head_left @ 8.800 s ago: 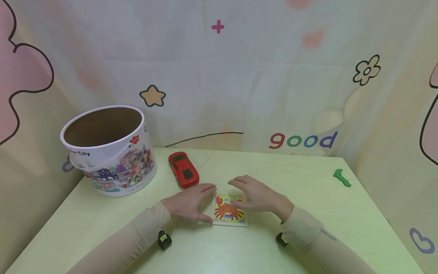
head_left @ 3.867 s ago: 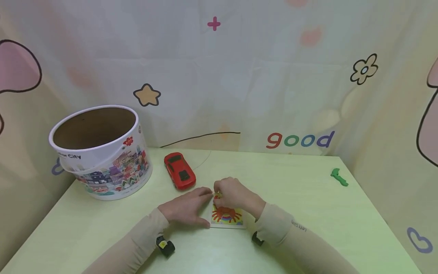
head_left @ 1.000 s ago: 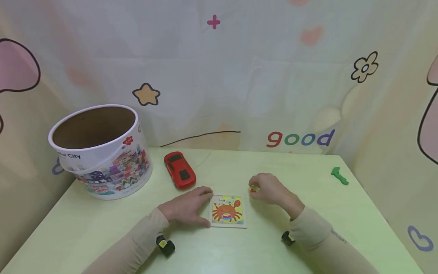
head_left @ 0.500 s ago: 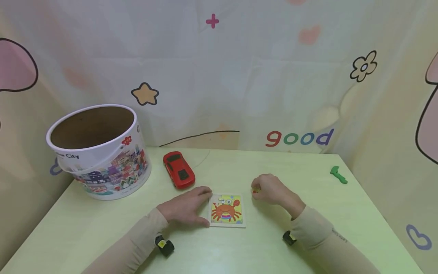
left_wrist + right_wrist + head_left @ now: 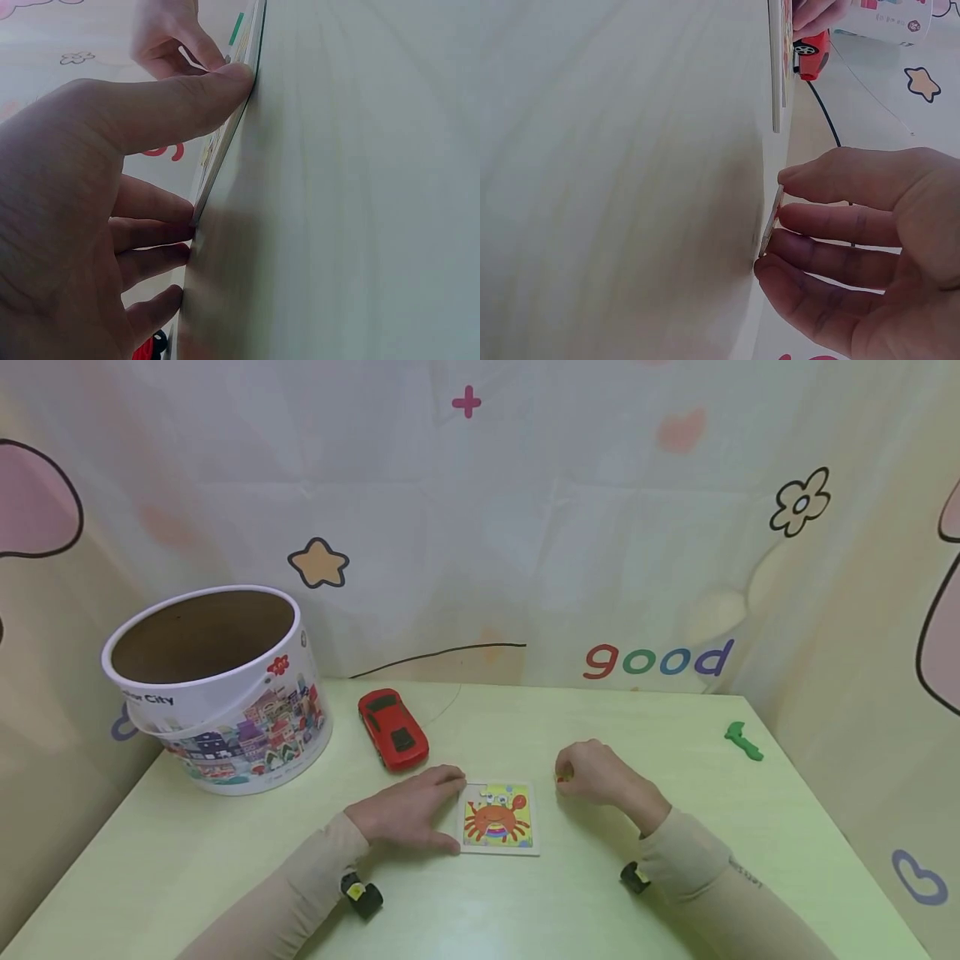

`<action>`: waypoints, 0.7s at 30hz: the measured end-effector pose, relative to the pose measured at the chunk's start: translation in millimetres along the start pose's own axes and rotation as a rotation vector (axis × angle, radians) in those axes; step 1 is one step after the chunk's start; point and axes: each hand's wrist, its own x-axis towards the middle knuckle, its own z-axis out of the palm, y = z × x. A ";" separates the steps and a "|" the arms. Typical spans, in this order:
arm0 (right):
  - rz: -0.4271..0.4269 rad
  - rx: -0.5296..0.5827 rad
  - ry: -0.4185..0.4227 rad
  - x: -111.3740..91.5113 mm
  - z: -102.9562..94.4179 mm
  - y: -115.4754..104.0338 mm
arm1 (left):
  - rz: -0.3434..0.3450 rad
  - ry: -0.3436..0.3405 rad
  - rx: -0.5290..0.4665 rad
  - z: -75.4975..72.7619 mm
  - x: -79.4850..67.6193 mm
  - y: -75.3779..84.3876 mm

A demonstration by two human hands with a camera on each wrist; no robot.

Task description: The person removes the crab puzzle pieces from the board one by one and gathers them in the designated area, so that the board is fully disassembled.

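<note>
A small square crab puzzle (image 5: 497,818) lies on the table with a pale frame; a bare patch shows in its upper left corner. Along its left edge rests my left hand (image 5: 408,810), thumb at the near corner and fingertips at the far corner, fingers fairly straight. To the right of the puzzle, my right hand (image 5: 600,777) pinches a thin puzzle piece (image 5: 771,223) between thumb and fingers, close over the table. In the head view only a bit of the piece's yellow and red shows, the rest covered by the fingers.
A red toy car (image 5: 393,729) stands behind my left hand. At the back left is a large white bucket (image 5: 225,727) with a city print. A small green toy hammer-like piece (image 5: 744,742) lies at the far right. A printed curtain (image 5: 525,568) hangs behind the table.
The right hand reached over the puzzle's upper left corner, then moved right with a puzzle piece, leaving a bare patch. During the last second it shifts only slightly; the left hand stays put.
</note>
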 end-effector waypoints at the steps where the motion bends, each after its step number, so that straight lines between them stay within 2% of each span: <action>1: -0.003 -0.002 -0.004 0.0 0.2 0.3 | 0.001 -0.001 0.000 0.1 -0.1 0.0; 10: -0.028 -0.010 -0.014 1.6 4.1 4.8 | 0.002 -0.006 0.006 1.0 -0.1 0.5; 21: -0.020 -0.033 -0.042 4.5 3.3 1.5 | 0.000 -0.002 -0.005 -1.8 -1.7 1.8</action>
